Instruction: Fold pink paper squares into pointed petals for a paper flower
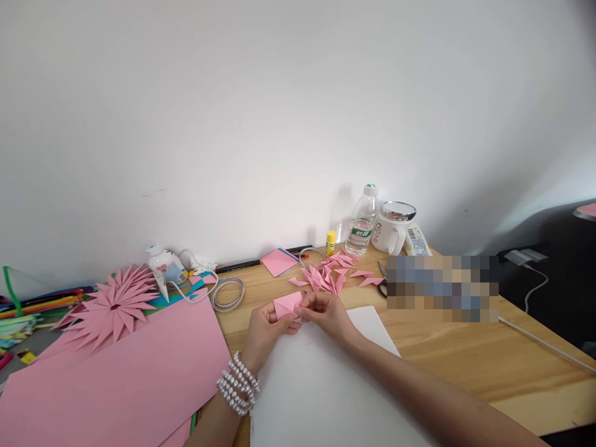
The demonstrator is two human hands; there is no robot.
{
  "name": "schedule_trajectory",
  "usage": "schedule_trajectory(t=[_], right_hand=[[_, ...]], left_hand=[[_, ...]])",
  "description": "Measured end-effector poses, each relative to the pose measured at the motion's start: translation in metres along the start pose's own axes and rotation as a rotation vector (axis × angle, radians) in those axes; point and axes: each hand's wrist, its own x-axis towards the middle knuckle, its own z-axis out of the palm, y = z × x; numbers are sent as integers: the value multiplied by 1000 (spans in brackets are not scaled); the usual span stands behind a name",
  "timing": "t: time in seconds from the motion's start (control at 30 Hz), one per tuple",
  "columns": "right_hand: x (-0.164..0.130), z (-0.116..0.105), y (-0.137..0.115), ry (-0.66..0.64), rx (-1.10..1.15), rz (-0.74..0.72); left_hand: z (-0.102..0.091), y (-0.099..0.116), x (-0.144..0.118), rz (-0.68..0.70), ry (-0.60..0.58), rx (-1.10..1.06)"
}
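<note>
Both hands meet over a white sheet [326, 385] on the wooden desk and pinch one small pink paper piece [287, 303]. My left hand [266, 329], with a pearl bracelet at the wrist, grips its left side. My right hand [326, 310] holds its right edge with the fingertips. Just beyond the hands lies a pile of folded pink paper points [328, 276].
A large pink sheet [121, 379] and a pink paper flower [112, 307] lie left. A glue gun [165, 270] with its coiled cord, a stack of coloured paper squares [279, 261], a glue stick [330, 242], a water bottle [362, 223], a white mug [393, 226] and scissors [382, 279] stand behind.
</note>
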Motion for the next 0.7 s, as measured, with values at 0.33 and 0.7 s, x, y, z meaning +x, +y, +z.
schedule_trajectory(t=[0.33,0.7], right_hand=[[-2,1,-3,79,79,63],[-1,-2,0,-17,126,23]], left_hand=[[-2,-1,0,-51,-49,-77],[-2,2,-1,-59,2,-86]])
